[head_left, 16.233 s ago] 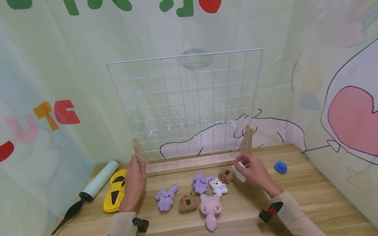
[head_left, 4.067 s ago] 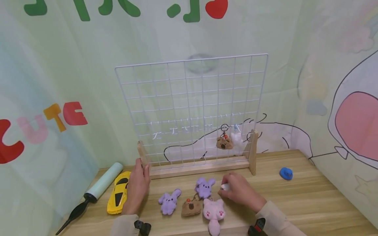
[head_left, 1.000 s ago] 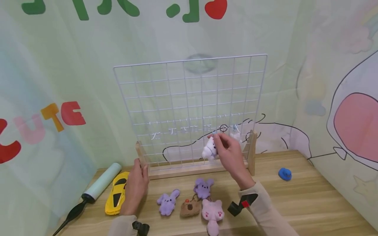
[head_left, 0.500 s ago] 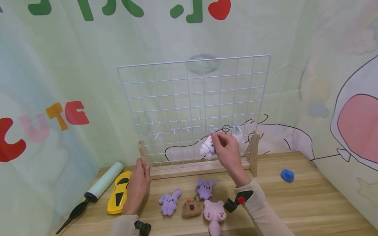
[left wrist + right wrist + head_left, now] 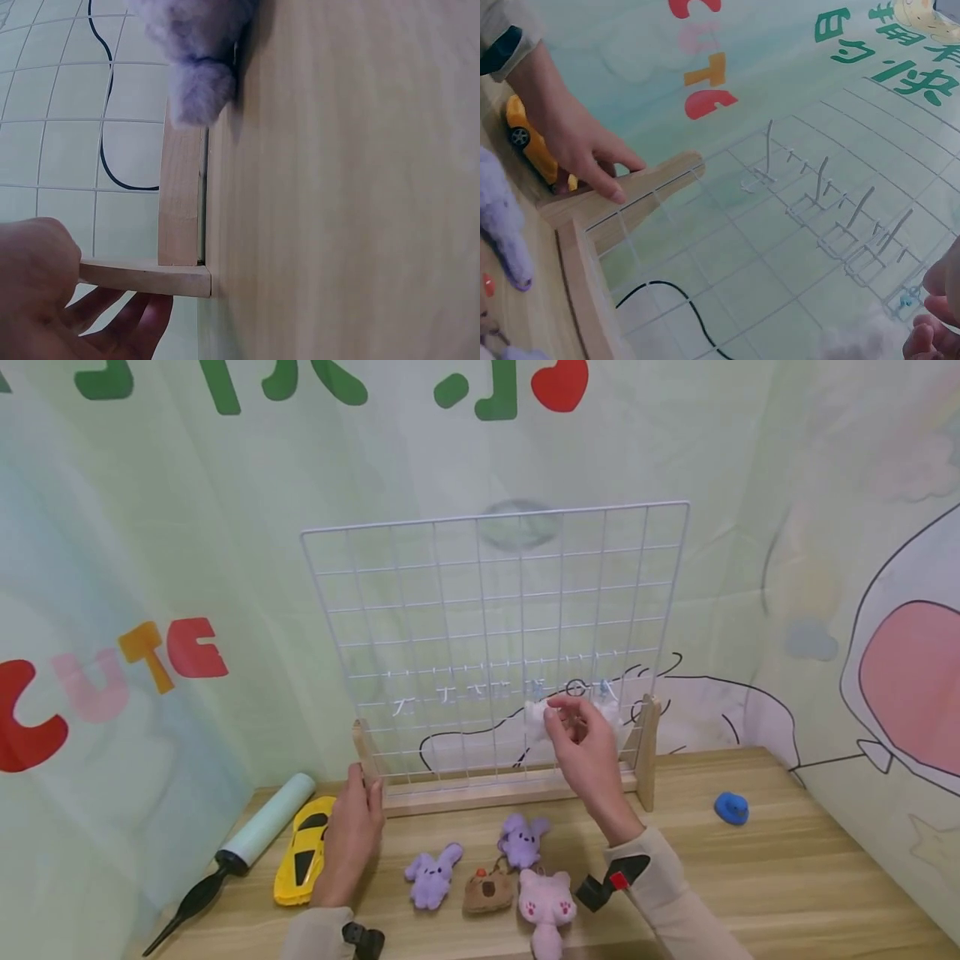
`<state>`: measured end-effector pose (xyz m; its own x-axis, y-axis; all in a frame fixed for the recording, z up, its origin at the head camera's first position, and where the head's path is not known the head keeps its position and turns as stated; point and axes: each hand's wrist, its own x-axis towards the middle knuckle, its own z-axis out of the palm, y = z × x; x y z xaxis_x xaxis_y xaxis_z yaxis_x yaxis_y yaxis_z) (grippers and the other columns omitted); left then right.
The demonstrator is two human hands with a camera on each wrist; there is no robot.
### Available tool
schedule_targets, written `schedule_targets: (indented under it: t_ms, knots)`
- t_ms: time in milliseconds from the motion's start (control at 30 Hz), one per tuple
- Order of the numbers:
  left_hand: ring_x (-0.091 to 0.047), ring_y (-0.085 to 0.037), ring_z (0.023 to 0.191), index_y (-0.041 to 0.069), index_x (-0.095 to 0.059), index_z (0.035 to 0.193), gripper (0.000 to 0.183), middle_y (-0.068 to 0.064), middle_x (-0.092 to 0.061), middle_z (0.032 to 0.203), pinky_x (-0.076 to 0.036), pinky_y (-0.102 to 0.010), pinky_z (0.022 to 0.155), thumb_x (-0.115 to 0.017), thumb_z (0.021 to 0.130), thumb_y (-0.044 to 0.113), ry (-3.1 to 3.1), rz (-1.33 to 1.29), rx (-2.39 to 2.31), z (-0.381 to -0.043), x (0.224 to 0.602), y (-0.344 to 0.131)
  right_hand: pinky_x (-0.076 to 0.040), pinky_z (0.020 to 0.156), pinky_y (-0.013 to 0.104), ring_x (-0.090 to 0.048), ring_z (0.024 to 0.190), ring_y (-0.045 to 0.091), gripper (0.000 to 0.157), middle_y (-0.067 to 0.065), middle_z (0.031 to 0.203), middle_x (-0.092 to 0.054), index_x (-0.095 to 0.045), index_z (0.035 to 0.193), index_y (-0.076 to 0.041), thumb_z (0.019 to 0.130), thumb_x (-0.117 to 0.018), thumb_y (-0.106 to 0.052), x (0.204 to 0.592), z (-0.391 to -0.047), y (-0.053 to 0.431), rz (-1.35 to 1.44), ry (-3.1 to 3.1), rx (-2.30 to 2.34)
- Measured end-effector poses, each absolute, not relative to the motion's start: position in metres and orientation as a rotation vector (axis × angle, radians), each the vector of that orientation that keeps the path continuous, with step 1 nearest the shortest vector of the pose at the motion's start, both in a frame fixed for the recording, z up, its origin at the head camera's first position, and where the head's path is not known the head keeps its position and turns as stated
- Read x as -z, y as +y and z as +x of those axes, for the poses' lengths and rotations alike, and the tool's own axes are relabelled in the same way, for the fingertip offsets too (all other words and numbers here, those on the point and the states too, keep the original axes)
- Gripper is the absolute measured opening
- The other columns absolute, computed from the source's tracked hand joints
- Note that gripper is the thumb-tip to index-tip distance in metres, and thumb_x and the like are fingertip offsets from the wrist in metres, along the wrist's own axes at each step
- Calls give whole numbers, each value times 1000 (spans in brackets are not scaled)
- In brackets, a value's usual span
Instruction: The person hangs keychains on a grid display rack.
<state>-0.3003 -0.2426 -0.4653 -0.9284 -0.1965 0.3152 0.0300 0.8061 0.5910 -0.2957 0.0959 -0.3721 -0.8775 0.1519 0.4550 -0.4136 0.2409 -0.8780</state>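
Observation:
My left hand [image 5: 350, 827] grips the left wooden foot [image 5: 146, 277] of the stand holding a white wire grid [image 5: 495, 585], thumb on one side, fingers on the other. Against the row of hooks [image 5: 855, 217], my right hand [image 5: 585, 743] pinches the edge of a small white plush keychain [image 5: 536, 718]. A light-blue clasp [image 5: 907, 301] is at the hook above that plush. Right of it hang a key ring [image 5: 576, 687], its brown plush hidden behind my hand, and another white plush [image 5: 606, 708], partly covered.
On the table lie two purple plush toys [image 5: 432, 878], [image 5: 522, 841], a brown bear plush [image 5: 487, 892] and a pink one [image 5: 546, 906]. A yellow toy car [image 5: 302, 852] and a balloon pump [image 5: 262, 822] are left; a blue toy [image 5: 731, 808] is right.
Over the earlier frames a brown and a white plush came to hang at the right. My right hand raised another white plush from the table to a hook; just now it turned. Left hand stayed.

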Motion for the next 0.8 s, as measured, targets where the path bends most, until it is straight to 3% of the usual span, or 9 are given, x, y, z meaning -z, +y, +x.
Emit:
schedule_targets:
  t_ms: [167, 400, 800]
  knots:
    - [-67, -42, 105, 1, -36, 153, 45, -31, -63, 135, -63, -61, 93, -44, 118, 28, -2632, 127, 877, -302, 466, -243, -47, 62, 23, -57, 74, 18, 17, 8, 100, -67, -74, 120, -10, 107, -70, -22, 385, -293, 104, 357, -2114, -1565]
    - [-67, -42, 105, 1, -36, 153, 44, -31, -63, 134, -63, -62, 94, -44, 118, 27, -2634, 125, 883, -301, 466, -243, -48, 55, 24, -58, 63, 11, 11, 3, 93, -71, -76, 112, -11, 105, -73, -19, 414, -284, 116, 485, -2257, -1468]
    - [-68, -43, 106, 2, -35, 154, 45, -31, -63, 135, -62, -62, 94, -44, 118, 28, -2635, 120, 879, -302, 467, -244, -52, 59, 22, -59, 68, 5, 4, -1, 87, -74, -79, 102, -12, 98, -79, -13, 467, -280, 137, 711, -2637, -1363]
